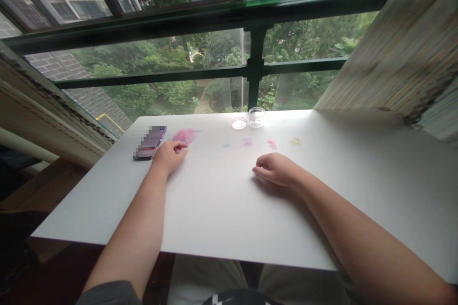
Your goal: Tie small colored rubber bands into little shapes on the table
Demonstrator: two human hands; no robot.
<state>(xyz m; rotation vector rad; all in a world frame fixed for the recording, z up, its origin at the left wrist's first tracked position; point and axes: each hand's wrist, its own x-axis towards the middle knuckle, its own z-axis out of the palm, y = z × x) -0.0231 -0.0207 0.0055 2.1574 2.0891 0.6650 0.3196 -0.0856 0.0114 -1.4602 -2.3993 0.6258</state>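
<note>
My left hand [171,156] is at the near edge of a heap of tiny pink and multicoloured pieces [185,136], which look like small elastic bands. Its thumb and fingertips are pinched together; whatever is between them is too small to make out. My right hand [274,168] rests on the table with its fingers curled in, and nothing shows in it. Beyond it lie small groups in a row: blue-green pieces [226,145], light pink pieces [247,142], brighter pink pieces [272,144] and yellowish pieces [295,141].
On the white table [214,209], a phone [150,143] lies left of the heap. At the back stand a clear round container [256,118] and a clear lid [239,124]. Behind the table is a window with a green rail [200,14]; a curtain [372,57] hangs at the right.
</note>
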